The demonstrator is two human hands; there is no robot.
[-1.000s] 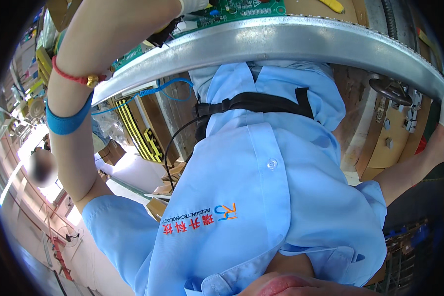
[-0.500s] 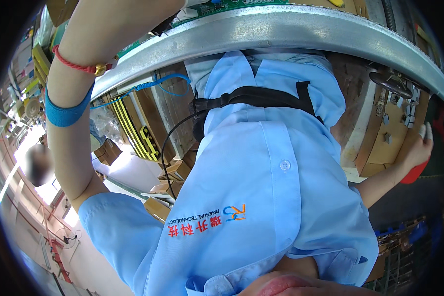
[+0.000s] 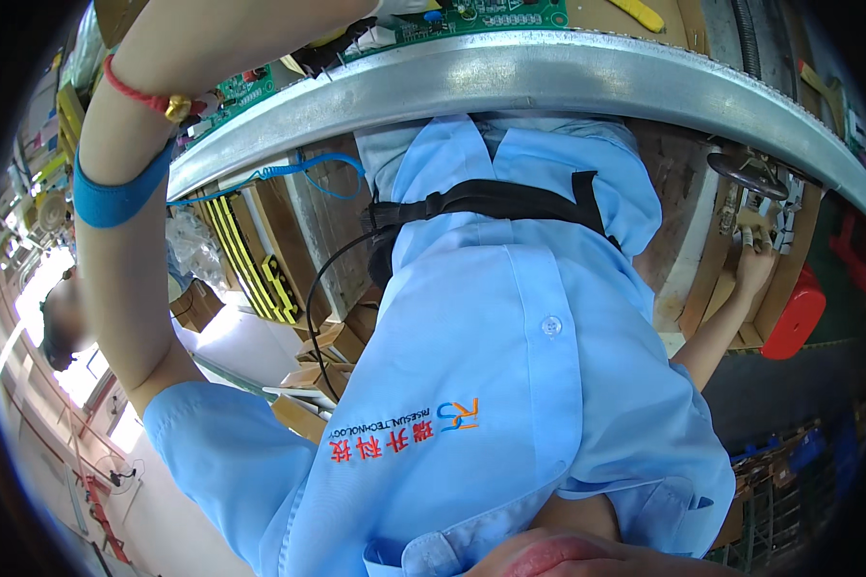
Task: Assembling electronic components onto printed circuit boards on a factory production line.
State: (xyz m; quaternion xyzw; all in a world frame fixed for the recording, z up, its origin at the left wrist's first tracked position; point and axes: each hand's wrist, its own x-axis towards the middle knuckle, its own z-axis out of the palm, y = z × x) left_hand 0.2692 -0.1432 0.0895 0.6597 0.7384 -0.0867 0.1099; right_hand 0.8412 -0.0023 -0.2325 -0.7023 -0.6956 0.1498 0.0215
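My left hand (image 3: 250, 34) reaches over the metal bench rail at the top left, near green circuit boards (image 3: 510, 17). Its fingertips run out past the upper edge of the picture, so whatever they touch is hidden. A red cord bracelet and a blue band circle that arm. At the far right, my right hand (image 3: 756, 262) is down inside a cardboard box (image 3: 775, 322), among small silvery metal parts (image 3: 786, 219). White covers sit on some of its fingertips. Those fingers look slightly bent and apart, with no part visibly gripped.
The curved metal rail (image 3: 510, 82) crosses in front of my waist. A dark round handwheel (image 3: 749, 177) sits beneath it, by the box. Beside the box stands a red stool (image 3: 796, 313). A blue coiled cord (image 3: 293, 165) hangs at left, and a yellow strip (image 3: 640, 14) lies on the bench.
My right hand has moved left from outside the box, over the red stool, into the box among the metal parts. The left arm stays over the bench with a slight shift.
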